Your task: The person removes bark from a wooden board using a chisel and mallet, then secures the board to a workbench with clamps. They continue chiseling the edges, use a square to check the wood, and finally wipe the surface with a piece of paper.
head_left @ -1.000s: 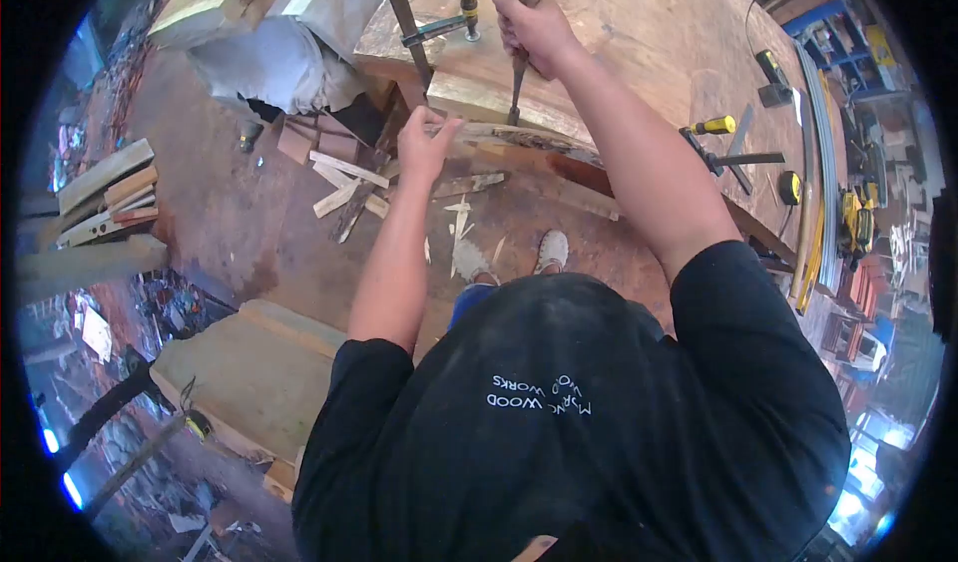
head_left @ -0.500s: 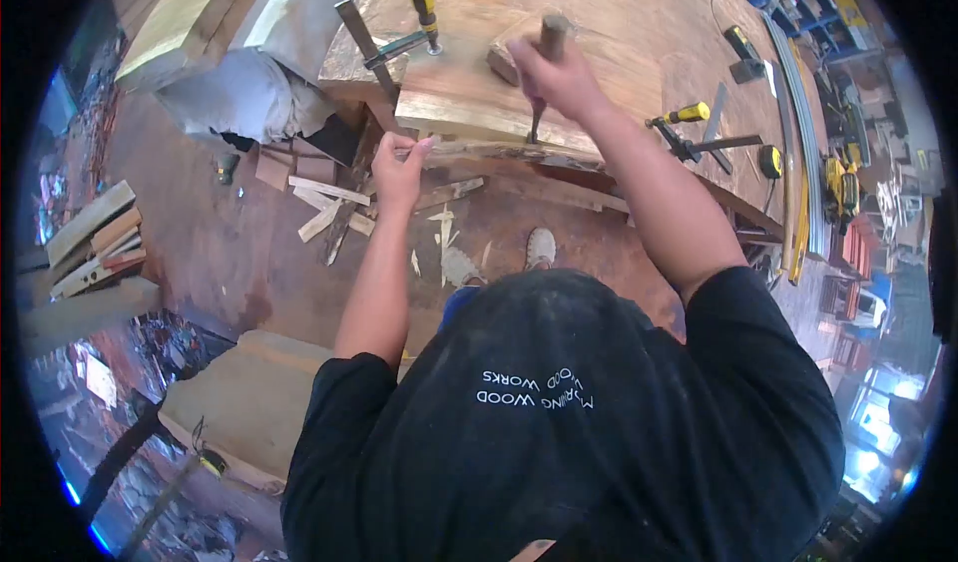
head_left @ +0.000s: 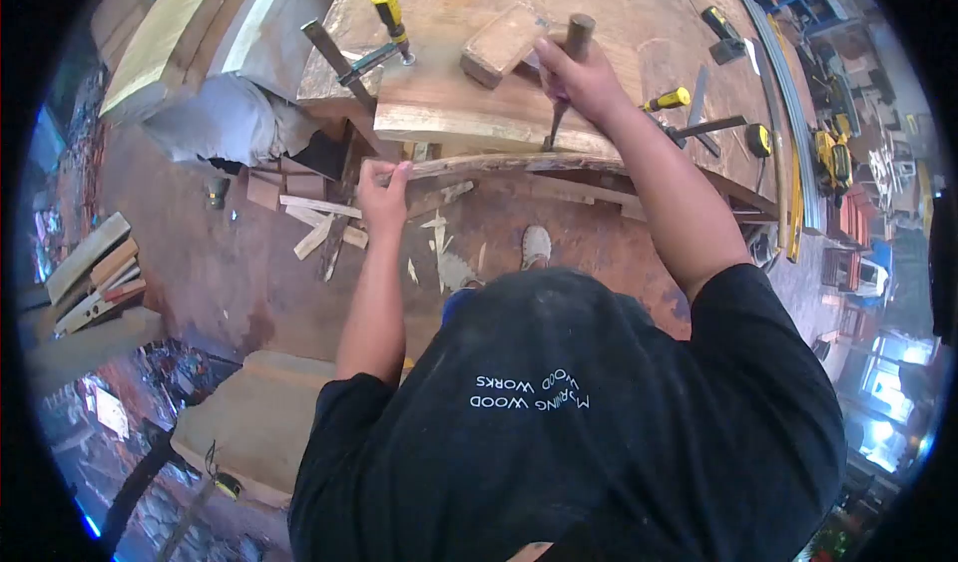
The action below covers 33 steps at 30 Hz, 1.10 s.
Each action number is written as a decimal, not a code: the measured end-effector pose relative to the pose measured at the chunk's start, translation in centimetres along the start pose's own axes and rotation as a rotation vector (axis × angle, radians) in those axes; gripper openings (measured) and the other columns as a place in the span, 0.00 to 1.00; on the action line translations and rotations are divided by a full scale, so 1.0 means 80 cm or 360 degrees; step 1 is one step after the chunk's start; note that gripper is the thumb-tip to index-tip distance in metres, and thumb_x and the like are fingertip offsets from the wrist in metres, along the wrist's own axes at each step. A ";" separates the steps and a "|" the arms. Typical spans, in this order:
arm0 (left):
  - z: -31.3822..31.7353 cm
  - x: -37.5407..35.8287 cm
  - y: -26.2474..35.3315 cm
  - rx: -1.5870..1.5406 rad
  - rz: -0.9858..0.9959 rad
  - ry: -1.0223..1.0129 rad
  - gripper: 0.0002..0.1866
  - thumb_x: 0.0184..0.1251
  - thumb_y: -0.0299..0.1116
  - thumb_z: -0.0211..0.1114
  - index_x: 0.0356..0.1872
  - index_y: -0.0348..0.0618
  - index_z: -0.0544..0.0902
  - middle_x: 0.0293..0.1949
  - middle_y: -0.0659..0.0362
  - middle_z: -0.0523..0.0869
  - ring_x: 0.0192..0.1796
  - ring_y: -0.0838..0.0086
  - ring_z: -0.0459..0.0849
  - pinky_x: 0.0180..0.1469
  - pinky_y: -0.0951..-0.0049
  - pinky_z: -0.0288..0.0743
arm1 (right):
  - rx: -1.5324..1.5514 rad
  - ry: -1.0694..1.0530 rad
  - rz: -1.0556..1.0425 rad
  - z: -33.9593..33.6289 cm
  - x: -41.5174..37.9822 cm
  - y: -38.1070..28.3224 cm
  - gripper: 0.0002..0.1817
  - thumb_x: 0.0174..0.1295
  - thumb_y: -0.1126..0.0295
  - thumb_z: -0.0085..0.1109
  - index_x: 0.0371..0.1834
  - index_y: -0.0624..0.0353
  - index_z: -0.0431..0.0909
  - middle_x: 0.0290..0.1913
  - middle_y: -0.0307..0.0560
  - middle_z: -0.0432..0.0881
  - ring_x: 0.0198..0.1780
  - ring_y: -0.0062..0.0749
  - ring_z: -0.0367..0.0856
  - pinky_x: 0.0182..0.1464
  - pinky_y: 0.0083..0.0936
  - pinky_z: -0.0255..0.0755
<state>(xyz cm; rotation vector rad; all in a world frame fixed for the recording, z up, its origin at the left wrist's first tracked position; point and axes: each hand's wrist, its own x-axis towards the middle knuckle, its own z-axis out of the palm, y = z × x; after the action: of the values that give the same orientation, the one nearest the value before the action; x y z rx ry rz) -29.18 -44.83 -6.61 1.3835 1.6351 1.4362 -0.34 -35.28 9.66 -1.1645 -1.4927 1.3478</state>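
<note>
My right hand (head_left: pixel 584 81) is closed round a chisel (head_left: pixel 578 35) held nearly upright, its blade tip at the front edge of a thick wooden board (head_left: pixel 479 111). My left hand (head_left: pixel 383 198) pinches the left end of a long, thin strip of wood (head_left: pixel 479 165) with a rough, dark edge. The strip runs along the board's front, with a gap on the left; whether its right end is still joined to the board is hidden behind my right arm. A wooden block (head_left: pixel 496 51) lies on top, left of the chisel.
Yellow-handled clamps (head_left: pixel 387 11) (head_left: pixel 667 100) grip the board left and right. A tape measure (head_left: pixel 758 141) and a metal ruler (head_left: pixel 699 93) lie on the worktable (head_left: pixel 733 168). Wood offcuts (head_left: pixel 324 231) litter the floor below. Large timbers (head_left: pixel 165 48) stand at far left.
My left hand has drawn the strip's left end away from the board towards me, widening the gap. The chisel stays at the board's edge. The whole view has shifted slightly.
</note>
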 end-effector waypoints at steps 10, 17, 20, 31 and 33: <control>-0.013 -0.124 -0.034 -0.0163 -0.0057 -0.0027 0.10 0.59 0.27 0.70 0.30 0.40 0.74 0.34 0.57 0.80 0.39 0.71 0.77 0.49 0.69 0.71 | -0.0354 -0.0024 -0.0038 -0.029 -0.070 0.010 0.24 0.66 0.53 0.58 0.17 0.57 0.70 0.14 0.35 0.70 0.19 0.19 0.70 0.22 0.22 0.64; -0.028 -0.131 -0.020 -0.0246 0.0025 -0.0161 0.10 0.60 0.26 0.68 0.30 0.41 0.73 0.33 0.58 0.79 0.39 0.73 0.77 0.48 0.72 0.71 | -0.0387 0.0065 -0.0117 -0.082 -0.125 0.018 0.20 0.68 0.56 0.55 0.23 0.58 0.73 0.18 0.33 0.69 0.22 0.18 0.67 0.26 0.21 0.62; -0.033 -0.163 -0.002 -0.0082 0.0032 -0.0102 0.11 0.58 0.28 0.71 0.31 0.40 0.75 0.34 0.57 0.80 0.39 0.71 0.78 0.46 0.71 0.72 | -0.0533 0.0016 -0.0163 -0.110 -0.152 0.016 0.21 0.69 0.55 0.53 0.23 0.59 0.73 0.19 0.33 0.69 0.24 0.19 0.67 0.28 0.22 0.63; 0.003 -0.346 0.127 0.0058 0.0089 0.0234 0.11 0.59 0.24 0.70 0.33 0.41 0.73 0.36 0.55 0.78 0.40 0.70 0.77 0.46 0.70 0.72 | -0.0512 -0.0125 -0.0617 -0.160 -0.210 0.034 0.21 0.67 0.55 0.56 0.25 0.62 0.77 0.19 0.38 0.70 0.24 0.24 0.67 0.31 0.26 0.65; 0.008 -0.376 0.153 0.0257 0.0127 0.0198 0.12 0.57 0.25 0.72 0.33 0.41 0.73 0.35 0.55 0.79 0.40 0.69 0.78 0.46 0.70 0.73 | -0.0340 -0.0128 -0.0441 -0.160 -0.196 0.037 0.21 0.67 0.54 0.56 0.25 0.62 0.76 0.18 0.37 0.69 0.23 0.25 0.65 0.29 0.28 0.64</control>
<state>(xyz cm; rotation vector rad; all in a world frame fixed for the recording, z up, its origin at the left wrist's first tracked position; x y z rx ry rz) -15.05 -73.69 -1.70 1.4893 1.8284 1.4897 16.34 -47.06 8.54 -0.9961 -1.8171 1.0782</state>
